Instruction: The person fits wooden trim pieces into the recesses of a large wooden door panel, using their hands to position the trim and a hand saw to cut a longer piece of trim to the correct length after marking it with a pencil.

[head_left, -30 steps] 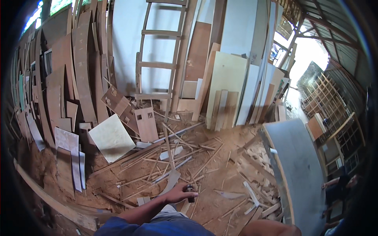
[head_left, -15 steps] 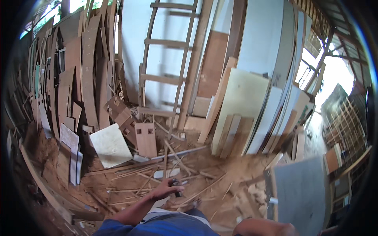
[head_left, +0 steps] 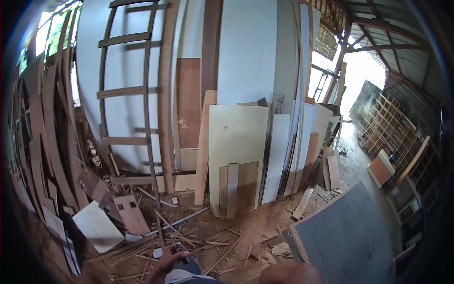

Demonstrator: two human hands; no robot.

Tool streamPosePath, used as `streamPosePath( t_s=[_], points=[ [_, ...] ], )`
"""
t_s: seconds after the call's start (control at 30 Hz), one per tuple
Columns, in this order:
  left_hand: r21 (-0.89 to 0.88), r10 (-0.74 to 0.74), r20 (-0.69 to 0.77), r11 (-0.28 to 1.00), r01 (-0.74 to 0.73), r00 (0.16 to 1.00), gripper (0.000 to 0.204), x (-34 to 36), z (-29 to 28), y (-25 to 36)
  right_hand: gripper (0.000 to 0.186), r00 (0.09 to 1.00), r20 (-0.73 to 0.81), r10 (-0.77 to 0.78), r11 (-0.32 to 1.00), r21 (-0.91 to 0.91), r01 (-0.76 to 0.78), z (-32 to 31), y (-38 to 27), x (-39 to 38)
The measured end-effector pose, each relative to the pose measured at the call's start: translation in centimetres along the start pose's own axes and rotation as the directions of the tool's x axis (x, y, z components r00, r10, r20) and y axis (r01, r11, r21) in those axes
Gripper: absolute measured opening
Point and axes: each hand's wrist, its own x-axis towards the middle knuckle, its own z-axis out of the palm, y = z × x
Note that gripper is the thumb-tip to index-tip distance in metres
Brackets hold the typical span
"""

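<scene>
My left hand is closed around a small dark object, perhaps a tool, at the bottom centre, low over the scrap-strewn floor. My right arm shows at the bottom edge, its hand out of sight. Beside that arm lies a large dark grey board with a worn, pale edge. Offcut strips, a pale square panel and a pinkish board with two square cutouts are on the floor around my left hand.
A wooden ladder leans on tall white panels. A cream board stands among leaning sheets, with dark planks packed at left. At right are wooden lattice frames and a bright opening under a metal roof.
My view has swung right and upward, so the ladder and boards shift left and more roof shows. My left hand sits lower in the picture, still holding the dark object.
</scene>
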Motion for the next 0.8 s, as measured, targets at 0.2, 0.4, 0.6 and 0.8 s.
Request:
streamPosePath(
  t_s=[0.2, 0.4, 0.6, 0.8],
  points=[
    [-0.021, 0.003, 0.111, 1.000, -0.001, 0.994, 0.023, 11.3, 0.7, 2.0, 0.045, 1.000, -0.005, 0.007, 1.000, -0.029, -0.008, -2.5, 3.5, 7.8],
    [-0.076, -0.051, 0.134, 0.995, 0.062, 0.990, 0.030, 19.7, 3.1, 8.1, 0.048, 0.995, -0.009, 0.098, 0.994, -0.045, -0.099, -6.1, 8.3, 18.1],
    [0.023, -0.020, 0.045, 1.000, 0.019, 0.999, 0.022, 27.3, 6.7, 11.0, 0.050, 0.993, 0.037, 0.109, 0.994, -0.031, -0.108, -13.8, 11.6, 26.9],
    [0.133, -0.149, 0.051, 0.981, 0.141, 0.988, 0.022, 37.6, 12.2, 8.9, 0.053, 0.986, 0.159, 0.058, 0.998, 0.004, -0.059, -27.1, 17.0, 35.8]
  ],
)
